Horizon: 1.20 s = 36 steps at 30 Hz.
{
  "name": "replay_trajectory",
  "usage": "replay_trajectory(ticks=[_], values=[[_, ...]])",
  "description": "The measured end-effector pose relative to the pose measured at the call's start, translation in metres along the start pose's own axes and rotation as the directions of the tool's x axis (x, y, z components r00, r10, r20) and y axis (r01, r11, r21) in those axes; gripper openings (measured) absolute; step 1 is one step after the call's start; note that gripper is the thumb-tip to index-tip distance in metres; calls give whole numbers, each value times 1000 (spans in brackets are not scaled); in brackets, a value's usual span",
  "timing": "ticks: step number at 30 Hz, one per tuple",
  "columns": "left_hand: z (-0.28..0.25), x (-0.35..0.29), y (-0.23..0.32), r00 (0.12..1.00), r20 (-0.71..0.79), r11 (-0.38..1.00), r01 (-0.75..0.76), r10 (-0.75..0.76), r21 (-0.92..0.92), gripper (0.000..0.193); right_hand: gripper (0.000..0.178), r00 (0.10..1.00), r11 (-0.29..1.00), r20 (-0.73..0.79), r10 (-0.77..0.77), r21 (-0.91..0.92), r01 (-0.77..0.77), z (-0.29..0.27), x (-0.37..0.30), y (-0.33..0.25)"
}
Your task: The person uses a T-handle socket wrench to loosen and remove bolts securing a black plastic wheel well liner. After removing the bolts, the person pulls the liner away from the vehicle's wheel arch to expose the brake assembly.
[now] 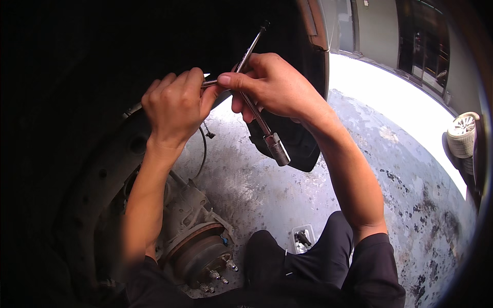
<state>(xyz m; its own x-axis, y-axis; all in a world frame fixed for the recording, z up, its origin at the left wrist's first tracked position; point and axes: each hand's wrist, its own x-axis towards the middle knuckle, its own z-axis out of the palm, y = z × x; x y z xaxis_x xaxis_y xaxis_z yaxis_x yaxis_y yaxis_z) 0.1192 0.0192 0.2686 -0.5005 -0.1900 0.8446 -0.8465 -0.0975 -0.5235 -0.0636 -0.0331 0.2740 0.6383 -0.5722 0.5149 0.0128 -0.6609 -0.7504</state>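
Note:
My right hand (269,84) is closed around a long, slanting chrome bar (253,47). A thick metal socket (277,149) sits on the bar's lower end, and the upper end is dark. To its left, my left hand (174,105) is wrapped round a second shiny metal bar (209,83), whose far part is lost in shadow. The two bars cross close to my right thumb, which presses on the second bar. Whether they are joined there is hidden by my fingers.
Below my left forearm is a rusty wheel hub (197,256) with several studs. A dark cable (204,154) hangs nearby. A clear plastic tub (297,242) with dark parts stands on the worn grey floor (405,169) by my legs. Wheels with tyres (462,138) are stacked far right.

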Motion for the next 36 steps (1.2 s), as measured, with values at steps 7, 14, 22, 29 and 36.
replay_trajectory(ticks=[7,14,22,29,36], values=[[-2,9,5,998,40,991,60,-55,-121,37,43,817,62,-447,-363,864,500,53,33,50],[21,-7,18,902,193,692,423,-387,-585,28,28,879,326,-472,69,843,427,48,27,-1],[34,-26,70,618,693,-227,663,-372,-713,29,46,943,624,-295,-152,711,323,30,17,29],[25,-27,66,610,692,-516,479,-386,-710,19,32,851,652,-6,-526,639,408,30,32,75],[40,-33,54,674,619,-479,421,-402,-770,14,40,731,435,-62,-680,768,470,32,43,72]])
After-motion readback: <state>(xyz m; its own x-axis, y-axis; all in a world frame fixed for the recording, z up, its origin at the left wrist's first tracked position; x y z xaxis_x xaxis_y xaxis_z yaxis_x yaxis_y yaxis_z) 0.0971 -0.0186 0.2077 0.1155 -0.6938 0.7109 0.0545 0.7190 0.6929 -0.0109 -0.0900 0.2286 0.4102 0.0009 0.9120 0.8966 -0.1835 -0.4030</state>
